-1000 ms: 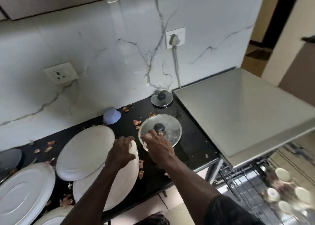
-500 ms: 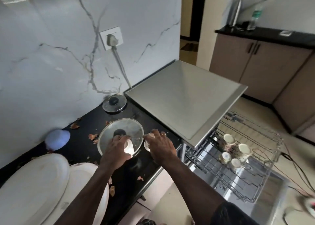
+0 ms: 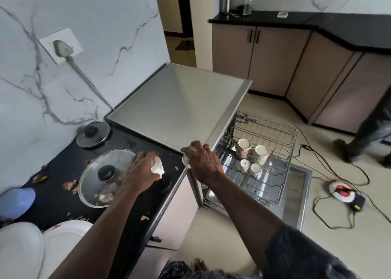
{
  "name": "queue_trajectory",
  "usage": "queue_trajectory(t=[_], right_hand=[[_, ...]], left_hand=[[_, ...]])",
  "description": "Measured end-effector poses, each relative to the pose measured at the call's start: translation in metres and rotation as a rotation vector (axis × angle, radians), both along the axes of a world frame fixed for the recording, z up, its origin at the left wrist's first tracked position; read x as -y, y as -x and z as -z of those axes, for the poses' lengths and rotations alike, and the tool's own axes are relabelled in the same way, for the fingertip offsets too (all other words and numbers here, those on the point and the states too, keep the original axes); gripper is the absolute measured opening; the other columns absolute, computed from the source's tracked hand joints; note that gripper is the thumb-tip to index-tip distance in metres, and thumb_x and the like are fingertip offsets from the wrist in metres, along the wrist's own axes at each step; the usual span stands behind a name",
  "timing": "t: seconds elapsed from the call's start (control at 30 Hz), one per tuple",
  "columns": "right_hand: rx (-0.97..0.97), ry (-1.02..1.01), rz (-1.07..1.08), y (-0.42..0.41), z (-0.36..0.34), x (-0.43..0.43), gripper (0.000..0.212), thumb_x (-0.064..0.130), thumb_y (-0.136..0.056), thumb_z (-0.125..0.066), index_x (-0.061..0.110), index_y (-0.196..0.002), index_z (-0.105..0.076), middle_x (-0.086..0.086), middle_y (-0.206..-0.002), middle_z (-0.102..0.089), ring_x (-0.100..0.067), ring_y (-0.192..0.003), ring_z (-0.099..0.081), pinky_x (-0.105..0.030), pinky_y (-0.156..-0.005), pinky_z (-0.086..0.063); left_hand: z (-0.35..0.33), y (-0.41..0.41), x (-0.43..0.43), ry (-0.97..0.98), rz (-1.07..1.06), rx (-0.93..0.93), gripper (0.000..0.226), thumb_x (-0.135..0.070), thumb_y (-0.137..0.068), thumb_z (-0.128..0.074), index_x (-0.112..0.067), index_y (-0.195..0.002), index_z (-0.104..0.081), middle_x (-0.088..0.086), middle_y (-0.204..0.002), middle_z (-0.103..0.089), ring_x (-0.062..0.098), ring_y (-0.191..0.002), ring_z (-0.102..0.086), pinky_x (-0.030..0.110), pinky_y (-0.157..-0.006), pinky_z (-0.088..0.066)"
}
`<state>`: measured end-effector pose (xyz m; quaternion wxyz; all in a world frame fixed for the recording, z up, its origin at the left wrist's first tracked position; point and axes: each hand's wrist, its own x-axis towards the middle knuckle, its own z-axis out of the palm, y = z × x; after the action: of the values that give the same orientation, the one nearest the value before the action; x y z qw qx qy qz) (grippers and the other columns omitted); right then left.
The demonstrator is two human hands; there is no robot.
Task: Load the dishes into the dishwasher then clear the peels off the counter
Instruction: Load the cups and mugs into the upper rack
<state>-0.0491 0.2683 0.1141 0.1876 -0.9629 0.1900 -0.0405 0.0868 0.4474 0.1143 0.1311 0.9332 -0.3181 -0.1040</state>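
- A white cup point(image 3: 157, 167) is gripped in the left hand point(image 3: 139, 173) and a second cup point(image 3: 185, 160) in the right hand point(image 3: 204, 162); the hands are held apart.
- Both cups have been carried along the counter point(image 3: 59, 168) toward the dishwasher rack point(image 3: 275, 196), so racking is judged next.

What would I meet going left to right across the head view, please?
Blue plastic bowl, round glass lid with black knob, left hand gripping a small white cup, right hand gripping another white cup, wire dishwasher rack, red-and-white extension box.
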Motion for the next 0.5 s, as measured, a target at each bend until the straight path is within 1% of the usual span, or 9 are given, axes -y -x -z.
queue_trajectory(t=[0.1, 0.2, 0.27, 0.37, 0.43, 0.5], right_hand=[[0.0, 0.006, 0.049, 0.023, 0.005, 0.027, 0.051, 0.009, -0.099, -0.05, 0.036, -0.142, -0.047, -0.005, -0.146, -0.038, -0.033, -0.122, -0.048, -0.048, -0.095, -0.052], [0.007, -0.005, 0.103, 0.053, 0.013, 0.06, 0.045, 0.018, -0.101, -0.051, 0.037, -0.142, -0.048, -0.005, -0.145, -0.04, -0.032, -0.12, -0.05, -0.045, -0.092, -0.053], [0.001, 0.013, 0.131, 0.071, 0.019, 0.083, 0.045, 0.021, -0.101, -0.054, 0.039, -0.142, -0.047, -0.005, -0.146, -0.04, -0.031, -0.117, -0.053, -0.045, -0.089, -0.055], [-0.019, -0.002, 0.169, 0.101, 0.027, 0.12, 0.048, 0.018, -0.101, -0.054, 0.042, -0.142, -0.045, -0.009, -0.15, -0.039, -0.032, -0.119, -0.053, -0.044, -0.087, -0.057], [-0.028, -0.007, 0.203, 0.121, 0.031, 0.141, 0.044, 0.018, -0.102, -0.055, 0.038, -0.14, -0.048, -0.009, -0.148, -0.041, -0.033, -0.12, -0.052, -0.042, -0.088, -0.057], [-0.03, -0.009, 0.251, 0.141, 0.036, 0.163, 0.042, 0.02, -0.101, -0.057, 0.035, -0.139, -0.052, -0.009, -0.146, -0.043, -0.031, -0.117, -0.052, -0.036, -0.084, -0.056]], left_hand=[[0.0, 0.012, 0.028, 0.023, 0.045, -0.001, 0.078, -0.022, -0.069, -0.086, -0.028, -0.139, -0.051, 0.005, -0.133, -0.049, 0.029, -0.126, -0.042, 0.043, -0.101, -0.044], [0.001, 0.03, 0.062, 0.05, 0.099, 0.005, 0.078, -0.021, -0.068, -0.086, -0.028, -0.138, -0.053, 0.005, -0.129, -0.051, 0.031, -0.124, -0.044, 0.042, -0.102, -0.043], [0.001, 0.045, 0.084, 0.065, 0.132, 0.009, 0.076, -0.021, -0.069, -0.085, -0.029, -0.137, -0.053, 0.004, -0.128, -0.051, 0.03, -0.122, -0.044, 0.041, -0.101, -0.043], [0.002, 0.069, 0.123, 0.097, 0.189, -0.008, 0.075, -0.023, -0.068, -0.086, -0.03, -0.134, -0.053, 0.001, -0.123, -0.051, 0.026, -0.116, -0.046, 0.04, -0.097, -0.046], [0.004, 0.083, 0.147, 0.113, 0.234, -0.017, 0.077, -0.022, -0.065, -0.087, -0.031, -0.134, -0.053, -0.001, -0.121, -0.05, 0.025, -0.114, -0.047, 0.04, -0.097, -0.046], [0.009, 0.097, 0.172, 0.109, 0.279, -0.03, 0.08, -0.019, -0.065, -0.088, -0.03, -0.136, -0.052, -0.001, -0.122, -0.05, 0.024, -0.113, -0.048, 0.039, -0.097, -0.047]])
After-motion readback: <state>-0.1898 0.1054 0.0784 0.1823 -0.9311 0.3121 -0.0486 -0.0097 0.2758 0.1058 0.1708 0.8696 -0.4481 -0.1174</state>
